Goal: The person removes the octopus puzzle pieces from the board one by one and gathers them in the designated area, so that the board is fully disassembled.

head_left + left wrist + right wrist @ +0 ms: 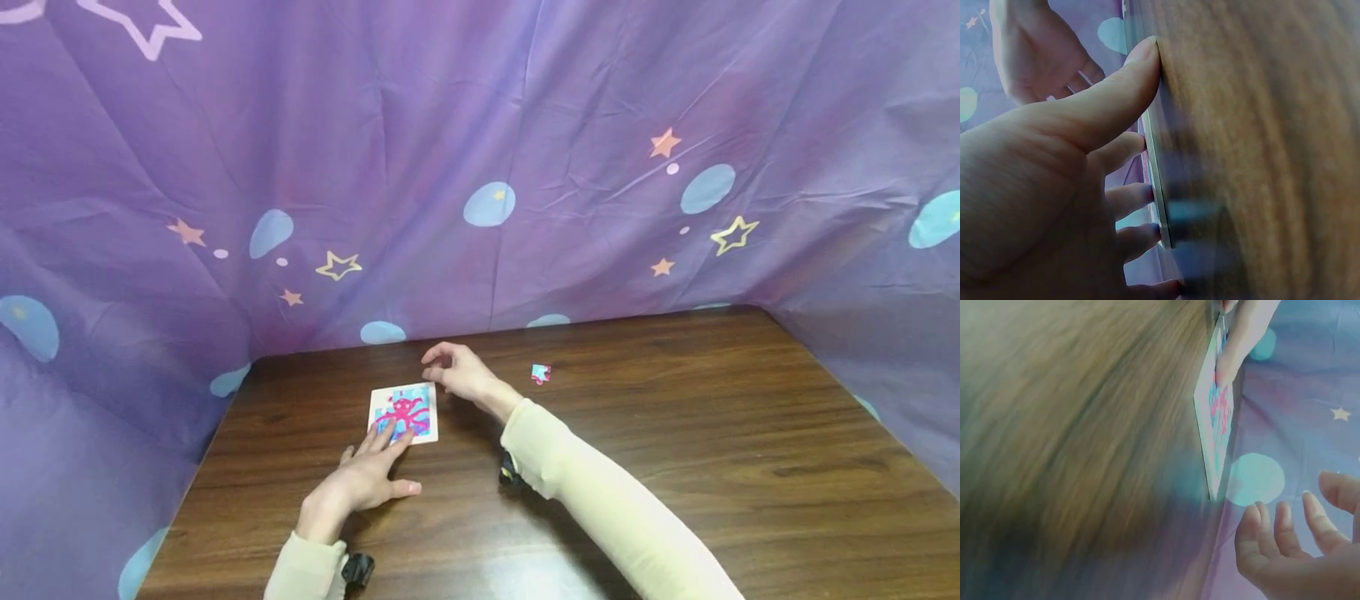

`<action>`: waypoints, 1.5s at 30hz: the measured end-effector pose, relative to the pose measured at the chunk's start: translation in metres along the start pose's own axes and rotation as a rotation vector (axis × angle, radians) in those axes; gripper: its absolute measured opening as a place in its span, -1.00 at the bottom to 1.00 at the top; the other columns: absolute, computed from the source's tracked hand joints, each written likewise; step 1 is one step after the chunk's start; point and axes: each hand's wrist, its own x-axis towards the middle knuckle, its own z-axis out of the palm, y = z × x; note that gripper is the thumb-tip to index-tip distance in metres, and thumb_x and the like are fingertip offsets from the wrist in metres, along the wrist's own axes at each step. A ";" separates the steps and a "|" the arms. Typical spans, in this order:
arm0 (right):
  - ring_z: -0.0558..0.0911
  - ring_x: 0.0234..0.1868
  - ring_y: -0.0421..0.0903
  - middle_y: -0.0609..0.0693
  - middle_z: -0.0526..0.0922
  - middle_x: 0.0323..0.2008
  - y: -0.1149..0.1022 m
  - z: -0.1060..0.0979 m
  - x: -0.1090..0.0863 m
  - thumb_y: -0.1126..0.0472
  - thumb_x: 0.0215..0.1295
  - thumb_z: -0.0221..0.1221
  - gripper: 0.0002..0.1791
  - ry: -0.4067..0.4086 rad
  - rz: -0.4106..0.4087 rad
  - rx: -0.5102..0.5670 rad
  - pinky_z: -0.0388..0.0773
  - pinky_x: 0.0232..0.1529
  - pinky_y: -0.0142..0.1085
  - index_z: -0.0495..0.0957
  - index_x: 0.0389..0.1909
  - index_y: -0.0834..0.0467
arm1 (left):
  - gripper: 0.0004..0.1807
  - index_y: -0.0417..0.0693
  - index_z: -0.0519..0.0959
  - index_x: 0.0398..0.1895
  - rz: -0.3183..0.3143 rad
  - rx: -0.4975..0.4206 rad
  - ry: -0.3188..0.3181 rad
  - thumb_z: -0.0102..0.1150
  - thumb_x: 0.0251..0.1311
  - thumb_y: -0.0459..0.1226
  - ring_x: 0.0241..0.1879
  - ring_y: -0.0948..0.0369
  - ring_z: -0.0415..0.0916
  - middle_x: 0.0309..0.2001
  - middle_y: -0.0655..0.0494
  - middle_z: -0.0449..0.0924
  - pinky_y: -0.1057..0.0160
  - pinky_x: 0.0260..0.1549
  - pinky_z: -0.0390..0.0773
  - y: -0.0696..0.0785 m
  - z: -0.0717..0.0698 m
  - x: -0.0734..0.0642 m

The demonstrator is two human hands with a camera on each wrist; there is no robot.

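Observation:
A small jigsaw puzzle (427,410) with a pink octopus on blue and a white border lies flat on the wooden table. The fingertips of my left hand (360,482) rest on its near part, fingers spread and thumb out to the side. Just beyond the puzzle's far right corner, my right hand (467,372) hovers with loosely bent fingers. Nothing shows between that thumb and the fingers in the right wrist view, where the puzzle (1200,400) appears edge-on. To the right of this hand lies a loose blue and pink puzzle piece (541,373).
The brown wooden table (675,417) extends far to the right of both hands. Behind it and along its sides hangs a purple cloth (420,167) with stars and blue ovals. Dark wrist devices (358,570) sit at both cuffs.

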 end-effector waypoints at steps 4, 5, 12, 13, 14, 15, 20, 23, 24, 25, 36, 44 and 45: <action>0.48 -0.46 -0.07 -0.01 0.54 -0.43 0.003 0.013 0.007 0.42 0.23 0.20 -0.71 -0.003 0.008 0.027 0.55 -0.48 -0.20 0.52 -0.03 0.41 | -0.09 -0.07 0.20 0.49 -0.010 -0.002 -0.003 0.29 0.15 0.09 0.48 -0.22 -0.26 0.51 -0.26 -0.07 -0.45 0.26 -0.14 -0.003 0.000 -0.001; 0.47 -0.47 -0.08 -0.01 0.54 -0.44 0.004 0.016 0.008 0.43 0.23 0.20 -0.71 -0.004 0.008 0.031 0.53 -0.51 -0.24 0.52 -0.03 0.41 | -0.09 -0.07 0.20 0.49 -0.012 -0.002 -0.002 0.29 0.15 0.09 0.48 -0.22 -0.26 0.51 -0.26 -0.07 -0.45 0.26 -0.13 -0.003 0.000 -0.002; 0.51 -0.41 -0.17 -0.03 0.58 -0.46 0.009 0.027 0.009 0.37 0.14 0.24 -0.79 0.020 -0.027 -0.080 0.47 -0.35 -0.34 0.61 -0.17 0.25 | -0.09 -0.09 0.21 0.48 0.000 0.000 0.006 0.30 0.14 0.09 0.47 -0.26 -0.22 0.50 -0.29 -0.06 -0.47 0.24 -0.11 -0.003 -0.002 -0.005; 0.53 -0.39 -0.16 -0.03 0.59 -0.46 0.008 0.028 0.009 0.37 0.14 0.24 -0.79 0.020 -0.020 -0.088 0.49 -0.31 -0.32 0.61 -0.18 0.24 | -0.09 -0.09 0.21 0.48 0.001 0.003 0.007 0.29 0.14 0.09 0.47 -0.26 -0.22 0.50 -0.29 -0.06 -0.47 0.24 -0.11 -0.003 -0.002 -0.005; 0.54 -0.38 -0.15 -0.04 0.59 -0.45 0.008 0.029 0.010 0.36 0.14 0.24 -0.80 0.020 -0.014 -0.093 0.49 -0.29 -0.31 0.61 -0.18 0.23 | -0.09 -0.09 0.21 0.48 0.002 0.004 0.008 0.29 0.14 0.09 0.47 -0.26 -0.22 0.50 -0.29 -0.06 -0.47 0.24 -0.10 -0.003 -0.002 -0.005; 0.54 -0.37 -0.15 -0.04 0.60 -0.44 0.008 0.031 0.011 0.35 0.14 0.24 -0.79 0.017 -0.003 -0.100 0.49 -0.26 -0.30 0.62 -0.17 0.22 | -0.09 -0.09 0.21 0.48 0.002 0.005 0.009 0.29 0.14 0.09 0.47 -0.26 -0.22 0.50 -0.30 -0.06 -0.47 0.24 -0.10 -0.003 -0.001 -0.004; 0.54 -0.35 -0.18 -0.06 0.62 -0.41 0.009 0.039 0.015 0.35 0.16 0.25 -0.76 0.006 0.054 -0.145 0.48 -0.22 -0.33 0.63 -0.12 0.23 | -0.10 -0.11 0.23 0.47 0.011 0.006 0.020 0.30 0.13 0.08 0.47 -0.25 -0.20 0.49 -0.30 -0.04 -0.47 0.23 -0.08 -0.004 0.002 -0.002; 0.52 -0.38 -0.21 -0.07 0.62 -0.42 0.010 0.043 0.018 0.35 0.15 0.27 -0.76 0.020 0.072 -0.189 0.46 -0.26 -0.35 0.65 -0.13 0.23 | -0.10 -0.11 0.23 0.47 0.017 0.003 0.015 0.30 0.14 0.08 0.46 -0.26 -0.19 0.49 -0.30 -0.03 -0.47 0.23 -0.07 -0.004 0.004 0.000; 0.52 -0.39 -0.21 -0.07 0.63 -0.42 0.010 0.044 0.018 0.35 0.14 0.28 -0.77 0.031 0.074 -0.212 0.46 -0.27 -0.36 0.65 -0.14 0.22 | -0.10 -0.11 0.23 0.47 0.019 0.002 0.015 0.30 0.14 0.08 0.46 -0.26 -0.19 0.49 -0.30 -0.03 -0.47 0.24 -0.07 -0.003 0.004 0.000; 0.53 -0.40 -0.22 -0.07 0.64 -0.43 0.010 0.046 0.019 0.36 0.13 0.28 -0.78 0.042 0.074 -0.234 0.47 -0.28 -0.36 0.65 -0.16 0.22 | -0.10 -0.11 0.23 0.47 0.020 0.000 0.015 0.31 0.14 0.08 0.46 -0.26 -0.19 0.49 -0.30 -0.03 -0.47 0.24 -0.07 -0.003 0.005 0.001; 0.54 -0.27 -0.14 -0.05 0.61 -0.33 0.014 0.056 0.021 0.34 0.06 0.36 -0.72 0.035 0.063 -0.425 0.48 -0.13 -0.30 0.66 -0.15 0.15 | -0.11 -0.12 0.24 0.46 0.019 -0.012 0.014 0.31 0.13 0.07 0.47 -0.25 -0.21 0.49 -0.31 -0.03 -0.46 0.25 -0.09 0.001 0.003 0.000; 0.48 -0.01 0.02 0.05 0.52 -0.16 0.015 0.062 0.019 0.22 0.09 0.38 -0.70 0.023 0.066 -0.582 0.47 0.02 -0.14 0.66 -0.11 0.10 | -0.12 -0.15 0.25 0.45 0.024 -0.004 0.030 0.32 0.14 0.05 0.46 -0.26 -0.19 0.48 -0.32 -0.02 -0.47 0.24 -0.07 0.001 0.002 -0.002; 0.47 0.00 0.02 0.05 0.52 -0.14 0.014 0.063 0.018 0.21 0.10 0.38 -0.71 0.026 0.072 -0.593 0.47 0.02 -0.12 0.66 -0.11 0.08 | -0.12 -0.15 0.25 0.45 0.026 -0.005 0.032 0.32 0.14 0.05 0.46 -0.26 -0.19 0.48 -0.32 -0.01 -0.47 0.23 -0.07 0.001 0.001 -0.002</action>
